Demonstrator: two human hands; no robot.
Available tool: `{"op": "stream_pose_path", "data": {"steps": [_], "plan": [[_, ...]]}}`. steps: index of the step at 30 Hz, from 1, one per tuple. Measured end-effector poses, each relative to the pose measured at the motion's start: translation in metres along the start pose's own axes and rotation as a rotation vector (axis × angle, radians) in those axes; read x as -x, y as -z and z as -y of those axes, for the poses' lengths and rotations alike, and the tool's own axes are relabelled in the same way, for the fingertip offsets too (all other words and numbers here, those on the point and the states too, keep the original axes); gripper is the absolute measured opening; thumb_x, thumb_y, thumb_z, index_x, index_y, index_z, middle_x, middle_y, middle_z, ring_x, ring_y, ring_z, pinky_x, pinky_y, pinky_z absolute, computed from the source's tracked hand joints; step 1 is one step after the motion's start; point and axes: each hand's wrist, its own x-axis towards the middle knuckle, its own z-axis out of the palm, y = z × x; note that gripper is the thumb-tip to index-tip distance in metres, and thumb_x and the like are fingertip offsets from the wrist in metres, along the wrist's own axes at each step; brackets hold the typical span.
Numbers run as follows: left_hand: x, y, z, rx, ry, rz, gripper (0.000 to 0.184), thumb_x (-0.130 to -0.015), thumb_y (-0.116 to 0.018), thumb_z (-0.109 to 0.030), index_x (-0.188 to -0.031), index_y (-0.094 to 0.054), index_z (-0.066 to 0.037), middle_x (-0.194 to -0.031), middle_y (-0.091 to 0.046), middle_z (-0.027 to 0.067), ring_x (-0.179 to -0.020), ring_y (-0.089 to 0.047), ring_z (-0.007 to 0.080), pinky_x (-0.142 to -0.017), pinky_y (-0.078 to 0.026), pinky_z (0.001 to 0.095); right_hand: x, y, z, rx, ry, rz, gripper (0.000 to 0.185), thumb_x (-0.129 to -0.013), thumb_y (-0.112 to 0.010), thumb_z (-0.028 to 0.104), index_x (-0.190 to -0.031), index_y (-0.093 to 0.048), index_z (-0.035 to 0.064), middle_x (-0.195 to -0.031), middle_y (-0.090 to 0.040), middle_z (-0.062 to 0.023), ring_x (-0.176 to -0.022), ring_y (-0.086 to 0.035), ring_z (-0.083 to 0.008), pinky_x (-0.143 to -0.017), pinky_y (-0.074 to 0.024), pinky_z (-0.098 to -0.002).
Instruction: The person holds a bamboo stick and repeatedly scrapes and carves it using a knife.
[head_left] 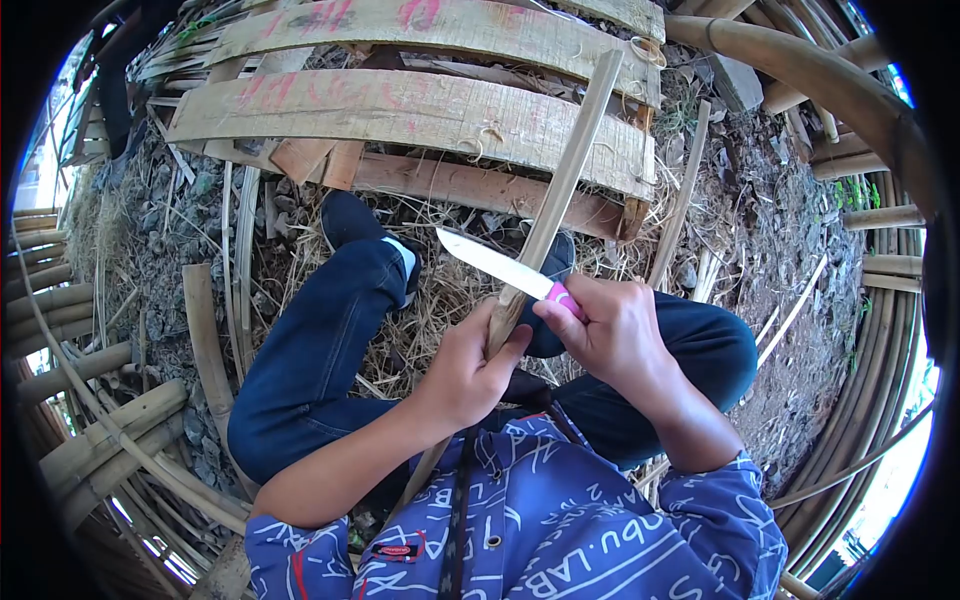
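Note:
A long split bamboo strip (570,180) slants up and away from my lap, its far end over the wooden pallet. My left hand (470,370) is wrapped around its lower part. In my right hand (615,325) is a knife (495,262) with a pink handle and a pale blade. The blade lies across the strip just above my left hand, tip pointing left. Whether its edge is biting into the bamboo I cannot tell. The strip's lower end runs down beside my shirt, partly hidden by my left hand and arm.
The slatted wooden pallet (400,110) lies ahead of my feet, with thin curled shavings on it. Dry straw (400,345) covers the ground between my legs. Bamboo pieces stand or lie left (205,340) and right (685,200). Stacked bamboo poles (895,240) border the right side.

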Motion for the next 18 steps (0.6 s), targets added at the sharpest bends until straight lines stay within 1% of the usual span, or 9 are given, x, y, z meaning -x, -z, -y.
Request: {"op": "stream_pose_path", "data": {"steps": [2, 4, 5, 7, 10, 18], "plan": [[0.0, -0.001, -0.002, -0.02, -0.005, -0.021, 0.013, -0.093, -0.054, -0.011, -0.102, -0.051, -0.001, -0.065, -0.048, 0.0014, -0.058, -0.042, 0.0078, -0.053, -0.036, 0.0278, 0.0, 0.002, 0.006, 0.014, -0.031, 0.012, 0.044, -0.083, -0.068, 0.041, -0.06, -0.052, 0.0064, -0.049, -0.051, -0.0125, -0.045, -0.055, -0.0334, -0.042, -0.0422, -0.0406], [0.002, -0.001, -0.004, -0.085, 0.033, -0.028, 0.014, -0.093, -0.054, -0.01, -0.103, -0.051, -0.001, -0.063, -0.049, 0.0057, -0.056, -0.045, 0.0102, -0.053, -0.038, 0.0299, 0.002, 0.001, 0.008, 0.022, -0.07, 0.028, 0.044, -0.083, -0.067, 0.041, -0.06, -0.052, 0.0065, -0.049, -0.051, -0.0126, -0.046, -0.055, -0.0335, -0.042, -0.0422, -0.0409], [0.003, -0.001, -0.003, -0.086, 0.037, -0.027, 0.014, -0.093, -0.054, -0.01, -0.103, -0.051, -0.001, -0.063, -0.049, 0.0057, -0.056, -0.045, 0.0102, -0.053, -0.038, 0.0299, 0.002, -0.001, 0.007, 0.025, -0.074, 0.025, 0.044, -0.084, -0.067, 0.042, -0.061, -0.052, 0.0065, -0.049, -0.051, -0.0125, -0.046, -0.055, -0.0336, -0.042, -0.0423, -0.0412], [0.002, -0.002, 0.0, -0.105, 0.012, -0.05, 0.015, -0.093, -0.055, -0.011, -0.104, -0.051, 0.0, -0.062, -0.05, 0.0089, -0.054, -0.047, 0.0122, -0.052, -0.039, 0.0316, 0.001, -0.001, 0.005, 0.034, -0.082, 0.021, 0.045, -0.084, -0.066, 0.042, -0.061, -0.052, 0.0066, -0.049, -0.051, -0.0124, -0.046, -0.055, -0.0337, -0.042, -0.0424, -0.0415], [0.002, -0.001, 0.003, -0.142, -0.017, -0.066, 0.016, -0.093, -0.055, -0.011, -0.104, -0.051, 0.0, -0.061, -0.051, 0.0089, -0.053, -0.049, 0.0132, -0.051, -0.04, 0.0322, 0.002, -0.001, 0.005, 0.041, -0.069, 0.01, 0.045, -0.084, -0.065, 0.043, -0.061, -0.052, 0.0068, -0.049, -0.051, -0.0123, -0.046, -0.056, -0.0336, -0.042, -0.0425, -0.0417], [0.002, 0.002, -0.001, -0.13, 0.014, -0.052, 0.016, -0.093, -0.055, -0.012, -0.104, -0.051, 0.0, -0.061, -0.053, 0.0093, -0.053, -0.052, 0.0141, -0.052, -0.041, 0.032, -0.004, -0.005, -0.003, 0.055, 0.001, -0.006, 0.045, -0.083, -0.066, 0.045, -0.062, -0.053, 0.007, -0.05, -0.053, -0.0111, -0.047, -0.058, -0.0311, -0.043, -0.044, -0.0403]]}}
